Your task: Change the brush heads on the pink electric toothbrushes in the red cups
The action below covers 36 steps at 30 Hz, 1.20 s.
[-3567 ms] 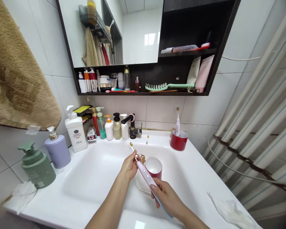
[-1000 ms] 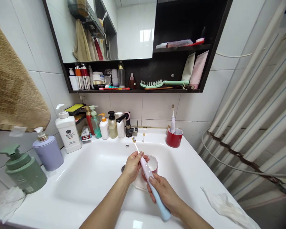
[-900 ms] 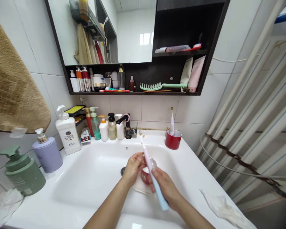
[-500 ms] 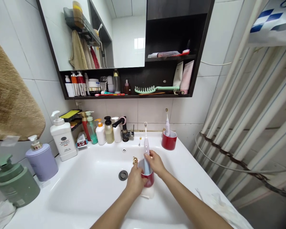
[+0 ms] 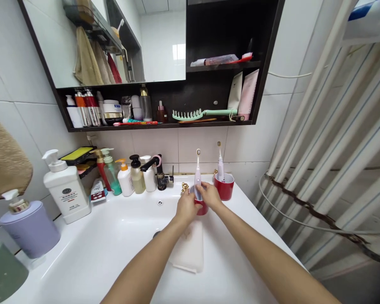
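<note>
My left hand [image 5: 186, 207] is wrapped around a red cup [image 5: 203, 208] above the right side of the sink. A pale pink electric toothbrush [image 5: 198, 175] stands upright in that cup, its brush head up. The fingers of my right hand [image 5: 210, 196] are closed at the toothbrush's handle, by the cup's rim. Just behind and to the right, a second red cup [image 5: 224, 188] with another electric toothbrush [image 5: 220, 168] stands on the counter. A gold-coloured cup handle [image 5: 184, 187] shows beyond my left hand. Below my hands a whitish folded cloth or pad [image 5: 190, 249] lies in the sink.
The white sink [image 5: 91, 257] has a black faucet [image 5: 160, 175] at its back. Several pump bottles line the left side, among them a purple one [image 5: 31, 230] and a white one [image 5: 67, 192]. A dark mirror cabinet [image 5: 183, 125] hangs above; white pipes [image 5: 329, 156] stand at right.
Both hands have moved away from me with the red cup and its toothbrush, toward the sink's back edge beside the other cup. More of the whitish pad shows. The view has shifted right.
</note>
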### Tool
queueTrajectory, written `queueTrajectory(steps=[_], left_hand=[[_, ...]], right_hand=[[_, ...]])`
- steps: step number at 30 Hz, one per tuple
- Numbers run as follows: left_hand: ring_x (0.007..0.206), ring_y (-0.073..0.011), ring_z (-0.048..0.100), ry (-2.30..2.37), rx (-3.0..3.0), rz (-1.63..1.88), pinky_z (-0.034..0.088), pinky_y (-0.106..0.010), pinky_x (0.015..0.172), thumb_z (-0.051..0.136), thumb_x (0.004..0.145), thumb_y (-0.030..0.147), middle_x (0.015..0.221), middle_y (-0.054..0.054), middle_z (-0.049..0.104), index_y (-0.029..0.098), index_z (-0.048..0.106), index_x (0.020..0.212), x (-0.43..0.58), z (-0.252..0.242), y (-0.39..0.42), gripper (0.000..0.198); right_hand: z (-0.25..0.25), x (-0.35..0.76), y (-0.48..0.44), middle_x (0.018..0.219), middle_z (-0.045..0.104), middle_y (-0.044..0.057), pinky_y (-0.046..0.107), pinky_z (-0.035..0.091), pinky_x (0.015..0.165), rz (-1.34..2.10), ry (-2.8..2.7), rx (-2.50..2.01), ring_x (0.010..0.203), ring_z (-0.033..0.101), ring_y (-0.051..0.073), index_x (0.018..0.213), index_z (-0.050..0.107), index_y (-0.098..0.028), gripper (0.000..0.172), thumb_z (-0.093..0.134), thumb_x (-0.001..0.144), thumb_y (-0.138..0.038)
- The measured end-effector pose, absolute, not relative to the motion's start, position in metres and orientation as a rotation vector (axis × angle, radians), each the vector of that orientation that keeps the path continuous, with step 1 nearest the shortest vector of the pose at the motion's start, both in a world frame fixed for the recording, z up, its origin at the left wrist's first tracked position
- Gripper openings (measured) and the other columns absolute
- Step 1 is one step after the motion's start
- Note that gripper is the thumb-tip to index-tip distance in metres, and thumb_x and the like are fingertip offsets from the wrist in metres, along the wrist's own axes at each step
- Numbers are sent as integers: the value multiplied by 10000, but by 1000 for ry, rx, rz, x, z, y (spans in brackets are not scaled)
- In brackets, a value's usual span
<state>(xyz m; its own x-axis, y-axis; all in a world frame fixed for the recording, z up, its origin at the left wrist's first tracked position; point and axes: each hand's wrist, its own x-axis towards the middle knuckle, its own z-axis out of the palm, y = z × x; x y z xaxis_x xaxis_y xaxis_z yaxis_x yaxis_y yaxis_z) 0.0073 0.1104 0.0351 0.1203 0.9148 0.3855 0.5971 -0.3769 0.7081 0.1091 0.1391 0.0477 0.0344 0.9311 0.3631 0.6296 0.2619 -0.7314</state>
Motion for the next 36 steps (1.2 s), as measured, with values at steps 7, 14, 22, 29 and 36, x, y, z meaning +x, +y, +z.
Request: queueTrajectory(steps=[7,14,22,29,36], left_hand=[[791,-225,474,1579,2082,1066,335,-309,690,558,516,158,894,-100,477,158,491,544,27,49,163,73],[797,-215,475,1622,2088,1070,335,-303,706,533,529,132,906,-95,486,164,522,640,32,48,183,116],[899,-236,443,1589,2078,1087,313,-326,754,514,536,97,1018,-147,450,131,445,983,29,54,171,454],[918,-180,437,1448,1849,1314,297,-269,787,532,488,52,986,-91,484,164,482,941,12,60,136,469],[393,-49,378,977,1347,1561,317,-174,459,495,536,106,468,85,417,178,314,1115,12,108,77,610]], right_hand=[[60,118,187,908,523,37,323,410,685,296,-1667,-1659,778,507,122,912,480,-137,226,382,760,-273],[60,117,209,976,490,45,331,413,695,241,-1677,-1725,817,495,133,963,453,-152,241,388,758,-261],[65,116,193,1005,476,61,355,384,737,186,-1599,-1635,873,471,156,984,442,-141,261,404,749,-251],[66,114,140,988,495,120,299,330,782,253,-1560,-1468,926,437,201,1045,429,-99,379,397,668,-122],[99,111,79,489,426,-58,208,384,503,377,-1501,-1301,473,438,92,1177,239,-147,526,349,663,-146]])
